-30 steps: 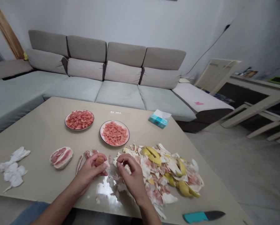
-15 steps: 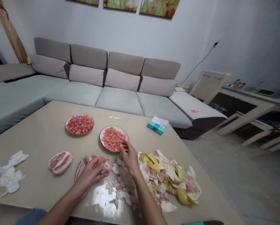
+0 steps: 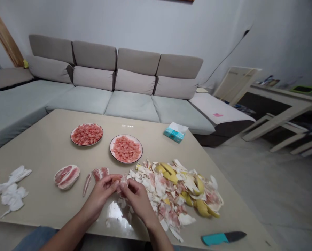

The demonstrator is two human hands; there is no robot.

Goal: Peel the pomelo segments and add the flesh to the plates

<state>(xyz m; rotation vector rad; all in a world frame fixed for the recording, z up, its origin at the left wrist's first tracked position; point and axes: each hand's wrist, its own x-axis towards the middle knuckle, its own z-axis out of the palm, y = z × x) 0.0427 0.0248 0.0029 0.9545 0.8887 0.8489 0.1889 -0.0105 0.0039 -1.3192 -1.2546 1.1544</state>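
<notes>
My left hand (image 3: 101, 193) and my right hand (image 3: 135, 199) meet over the near part of the beige table (image 3: 51, 146), fingers pinched together on a pink pomelo segment (image 3: 120, 184) held between them. Just behind the hands lie loose pink segments (image 3: 98, 173). A larger pomelo chunk (image 3: 66, 176) with white pith rests to the left. Two plates of peeled pink flesh stand farther back, the left plate (image 3: 86, 134) and the right plate (image 3: 126, 149). A heap of yellow and white peel scraps (image 3: 177, 188) spreads to the right of my hands.
A knife with a teal handle (image 3: 221, 237) lies near the table's front right edge. Crumpled white tissues (image 3: 12, 190) sit at the left. A teal tissue pack (image 3: 175, 132) is at the far right of the table. A grey sofa (image 3: 119, 90) stands behind.
My right hand reached forward to the right plate, then drew back. It now joins my left hand on the segment. The left hand stayed near the same spot.
</notes>
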